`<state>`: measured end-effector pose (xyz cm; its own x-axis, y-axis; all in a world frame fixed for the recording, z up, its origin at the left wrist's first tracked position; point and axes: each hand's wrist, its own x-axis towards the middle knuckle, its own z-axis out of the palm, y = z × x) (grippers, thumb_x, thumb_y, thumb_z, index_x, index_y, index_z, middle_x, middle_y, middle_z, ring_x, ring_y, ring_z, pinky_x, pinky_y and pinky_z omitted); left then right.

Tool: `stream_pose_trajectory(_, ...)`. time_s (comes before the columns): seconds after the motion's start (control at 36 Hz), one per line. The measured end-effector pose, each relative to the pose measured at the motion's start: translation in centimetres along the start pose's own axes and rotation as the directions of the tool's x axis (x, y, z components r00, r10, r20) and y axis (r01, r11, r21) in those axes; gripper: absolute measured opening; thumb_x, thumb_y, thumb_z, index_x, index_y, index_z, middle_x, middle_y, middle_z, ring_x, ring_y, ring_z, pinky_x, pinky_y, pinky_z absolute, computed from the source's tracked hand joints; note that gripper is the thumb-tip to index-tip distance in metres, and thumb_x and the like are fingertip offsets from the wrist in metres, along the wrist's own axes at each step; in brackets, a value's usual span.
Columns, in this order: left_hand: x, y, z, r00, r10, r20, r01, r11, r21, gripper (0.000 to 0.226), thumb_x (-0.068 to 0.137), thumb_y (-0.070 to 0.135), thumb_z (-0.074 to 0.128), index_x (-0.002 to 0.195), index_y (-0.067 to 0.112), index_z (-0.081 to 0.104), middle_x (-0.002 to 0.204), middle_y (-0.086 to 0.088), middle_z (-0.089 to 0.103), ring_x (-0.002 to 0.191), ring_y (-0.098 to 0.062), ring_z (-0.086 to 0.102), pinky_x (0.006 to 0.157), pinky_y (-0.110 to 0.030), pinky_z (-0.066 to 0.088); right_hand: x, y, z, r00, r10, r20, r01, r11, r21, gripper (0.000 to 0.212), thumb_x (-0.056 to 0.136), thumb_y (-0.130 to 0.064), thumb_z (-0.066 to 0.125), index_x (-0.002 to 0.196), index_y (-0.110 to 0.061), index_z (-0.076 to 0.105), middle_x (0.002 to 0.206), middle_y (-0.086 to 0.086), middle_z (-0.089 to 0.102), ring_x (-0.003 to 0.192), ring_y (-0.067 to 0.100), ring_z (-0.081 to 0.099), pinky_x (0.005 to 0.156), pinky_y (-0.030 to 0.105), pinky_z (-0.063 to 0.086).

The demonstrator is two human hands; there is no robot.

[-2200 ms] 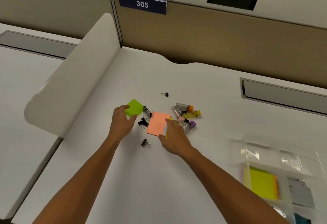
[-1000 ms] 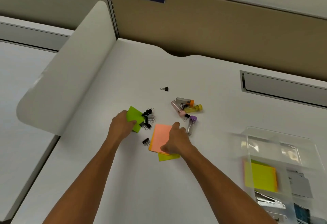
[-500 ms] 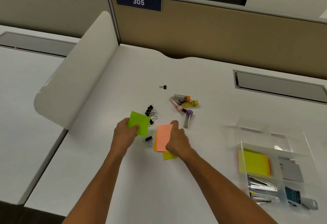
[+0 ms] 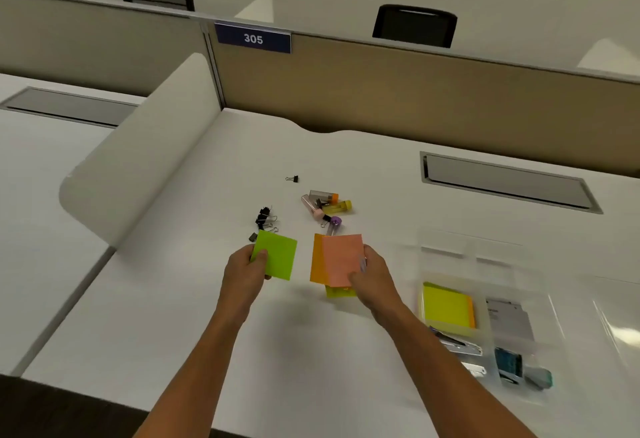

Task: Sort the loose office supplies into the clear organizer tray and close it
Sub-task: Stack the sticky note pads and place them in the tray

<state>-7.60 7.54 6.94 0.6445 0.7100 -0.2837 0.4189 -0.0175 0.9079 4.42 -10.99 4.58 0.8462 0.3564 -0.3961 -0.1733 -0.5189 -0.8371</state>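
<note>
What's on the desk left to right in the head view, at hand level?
Left hand → green sticky pad → orange and pink sticky pads → right hand → yellow sticky pad in the clear organizer tray → grey card.

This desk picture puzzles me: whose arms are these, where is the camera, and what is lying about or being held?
No machine here: a person wears a camera on the head, looking down at both bare hands. The left hand holds a green sticky pad; the right hand holds pink and orange pads. On the white desk lie black binder clips and small capped tubes. At right sits the clear organizer tray, already holding a yellow pad.
</note>
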Motion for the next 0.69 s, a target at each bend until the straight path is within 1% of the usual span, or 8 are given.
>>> stream_pose_trajectory(0.06, -1.3, 0.4, 1.4, 1.000, -0.005, 0.008, 0.005, 1.000, -0.016, 0.025, 0.101, 0.018, 0.044, 0.083, 0.024, 0.062, 0.080, -0.001, 0.065, 0.067, -0.015, 0.058, 0.057, -0.027, 0.041, -0.7, 0.1, -1.9, 0.999, -0.048, -0.013, 0.048, 0.999, 0.008, 0.043, 0.088, 0.001, 0.041, 0.119, -0.027, 0.053, 0.112, -0.006, 0.062, 0.098, 0.017, 0.061, 0.071, 0.026, 0.052)
stream_pose_trajectory(0.14, -3.1, 0.9, 3.6, 0.999, -0.009, 0.043, 0.010, 1.000, -0.019, 0.024, 0.101, 0.017, 0.044, 0.088, 0.027, 0.062, 0.088, -0.002, 0.067, 0.072, -0.018, 0.064, 0.061, -0.029, 0.045, -1.8, 0.6, -5.0, 0.995, -0.099, -0.023, 0.099, 0.995, 0.008, 0.039, 0.089, 0.000, 0.038, 0.115, -0.023, 0.056, 0.105, -0.005, 0.064, 0.090, 0.013, 0.062, 0.065, 0.021, 0.047)
stream_pose_trajectory(0.25, -5.1, 1.3, 6.5, 0.993, 0.008, 0.115, -0.008, 1.000, -0.001, 0.020, 0.100, 0.016, 0.046, 0.108, 0.027, 0.061, 0.098, 0.005, 0.068, 0.079, -0.015, 0.070, 0.062, -0.028, 0.048, -2.9, 1.3, -9.1, 0.986, -0.166, -0.025, 0.166, 0.986, -0.005, 0.041, 0.090, 0.001, 0.041, 0.111, -0.030, 0.057, 0.101, -0.022, 0.062, 0.086, -0.005, 0.062, 0.060, 0.009, 0.045)
stream_pose_trajectory(0.33, -6.3, 1.9, 8.5, 0.988, 0.036, 0.150, -0.040, 0.999, 0.026, 0.019, 0.100, 0.016, 0.048, 0.110, 0.027, 0.060, 0.098, 0.008, 0.067, 0.083, -0.017, 0.069, 0.061, -0.025, 0.049, -3.4, 1.8, -12.4, 0.980, -0.195, -0.050, 0.192, 0.980, -0.055, 0.040, 0.090, 0.001, 0.043, 0.104, -0.034, 0.056, 0.101, -0.018, 0.061, 0.089, 0.001, 0.060, 0.061, 0.013, 0.045)
stream_pose_trajectory(0.44, -7.5, 2.7, 10.6, 0.979, 0.060, 0.196, -0.068, 0.997, 0.035, 0.019, 0.099, 0.016, 0.049, 0.110, 0.026, 0.061, 0.101, 0.005, 0.067, 0.087, -0.020, 0.068, 0.061, -0.026, 0.048, -3.7, 2.8, -16.5, 0.967, -0.231, -0.107, 0.218, 0.968, -0.125, 0.047, 0.088, 0.002, 0.047, 0.109, -0.039, 0.056, 0.105, -0.016, 0.062, 0.096, 0.005, 0.059, 0.069, 0.021, 0.047)
stream_pose_trajectory(0.5, -8.0, 3.1, 11.4, 0.975, 0.069, 0.210, -0.079, 0.996, 0.040, 0.021, 0.099, 0.015, 0.049, 0.112, 0.026, 0.062, 0.101, 0.006, 0.067, 0.086, -0.019, 0.068, 0.061, -0.026, 0.048, -3.9, 3.4, -18.3, 0.961, -0.249, -0.119, 0.229, 0.960, -0.160, 0.050, 0.087, 0.004, 0.049, 0.108, -0.040, 0.059, 0.107, -0.012, 0.064, 0.098, 0.007, 0.059, 0.070, 0.020, 0.046)
stream_pose_trajectory(0.61, -8.6, 3.4, 12.5, 0.969, 0.073, 0.234, -0.087, 0.995, 0.052, 0.023, 0.100, 0.016, 0.049, 0.118, 0.023, 0.061, 0.106, 0.005, 0.066, 0.090, -0.021, 0.067, 0.060, -0.025, 0.046, -4.2, 4.9, -20.5, 0.957, -0.251, -0.147, 0.215, 0.951, -0.222, 0.047, 0.088, 0.006, 0.051, 0.114, -0.030, 0.063, 0.112, -0.007, 0.064, 0.101, 0.013, 0.057, 0.071, 0.014, 0.042)
stream_pose_trajectory(0.69, -9.0, 3.4, 13.1, 0.968, 0.074, 0.241, -0.094, 0.993, 0.071, 0.024, 0.100, 0.016, 0.048, 0.121, 0.020, 0.060, 0.109, 0.003, 0.065, 0.093, -0.022, 0.066, 0.060, -0.025, 0.047, -4.4, 5.7, -21.2, 0.953, -0.261, -0.150, 0.222, 0.945, -0.239, 0.042, 0.086, 0.001, 0.058, 0.110, -0.032, 0.062, 0.108, -0.008, 0.063, 0.090, 0.006, 0.057, 0.066, 0.012, 0.039)
